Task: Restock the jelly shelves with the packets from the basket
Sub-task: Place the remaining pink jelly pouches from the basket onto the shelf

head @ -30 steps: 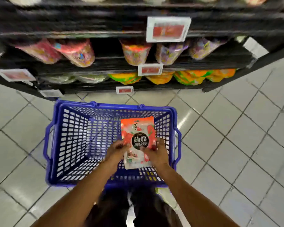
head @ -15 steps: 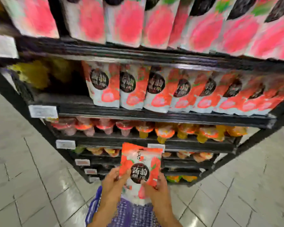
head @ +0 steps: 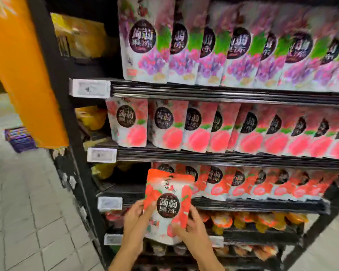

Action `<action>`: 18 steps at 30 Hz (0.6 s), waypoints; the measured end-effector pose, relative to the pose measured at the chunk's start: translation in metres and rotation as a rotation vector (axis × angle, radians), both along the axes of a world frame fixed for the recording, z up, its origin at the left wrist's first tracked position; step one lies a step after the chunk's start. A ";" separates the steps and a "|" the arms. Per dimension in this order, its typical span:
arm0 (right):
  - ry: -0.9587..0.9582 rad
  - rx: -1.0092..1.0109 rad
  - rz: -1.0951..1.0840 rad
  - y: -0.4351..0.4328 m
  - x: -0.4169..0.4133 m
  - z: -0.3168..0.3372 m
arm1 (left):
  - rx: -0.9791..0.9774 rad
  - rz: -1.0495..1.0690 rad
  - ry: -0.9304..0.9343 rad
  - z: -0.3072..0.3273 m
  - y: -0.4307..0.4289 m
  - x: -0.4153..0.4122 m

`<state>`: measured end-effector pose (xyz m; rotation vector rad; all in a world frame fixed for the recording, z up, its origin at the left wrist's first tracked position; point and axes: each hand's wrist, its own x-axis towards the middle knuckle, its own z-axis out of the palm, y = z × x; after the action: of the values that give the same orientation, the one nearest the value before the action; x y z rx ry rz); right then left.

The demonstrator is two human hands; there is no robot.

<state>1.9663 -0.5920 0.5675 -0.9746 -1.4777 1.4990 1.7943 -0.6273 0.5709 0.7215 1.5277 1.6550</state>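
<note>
So the left hand [head: 134, 219] is reaching up, fingers pinching the left edge of a red-and-white plastic jelly packet [head: 169, 202]. The right hand [head: 193, 229] grips its lower right corner. The packet's upright, right in front of the row of matching red packets [head: 252, 182]. Its black circle reads 蒟蒻果冻.

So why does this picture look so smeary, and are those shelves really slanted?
Head view: motion blur smears the purple packets at top right most; the held packet, gripped by the left hand and right hand, reads sharper; the wide-angle lens likely slants the shelf edge; lighting looks even, no strong glare.
</note>
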 end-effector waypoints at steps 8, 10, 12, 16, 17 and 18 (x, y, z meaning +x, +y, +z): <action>-0.081 0.026 -0.114 0.004 -0.078 0.009 | 0.042 -0.054 -0.027 0.004 0.014 -0.073; -0.066 0.047 -0.136 0.005 -0.087 0.006 | 0.037 -0.068 0.001 0.004 0.016 -0.084; -0.054 0.059 -0.161 0.005 -0.094 0.004 | 0.038 -0.069 0.022 0.004 0.019 -0.093; -0.060 0.039 -0.189 0.010 -0.098 0.004 | 0.076 -0.079 0.070 0.005 0.023 -0.095; -0.061 0.028 -0.187 0.011 -0.098 0.005 | 0.082 -0.076 0.087 0.004 0.024 -0.095; -0.060 0.013 -0.184 0.012 -0.099 0.006 | 0.087 -0.076 0.104 0.002 0.024 -0.095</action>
<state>1.8672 -0.5799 0.5736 -1.1244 -1.3970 1.3372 1.6994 -0.6032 0.5730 0.9137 1.4874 1.6582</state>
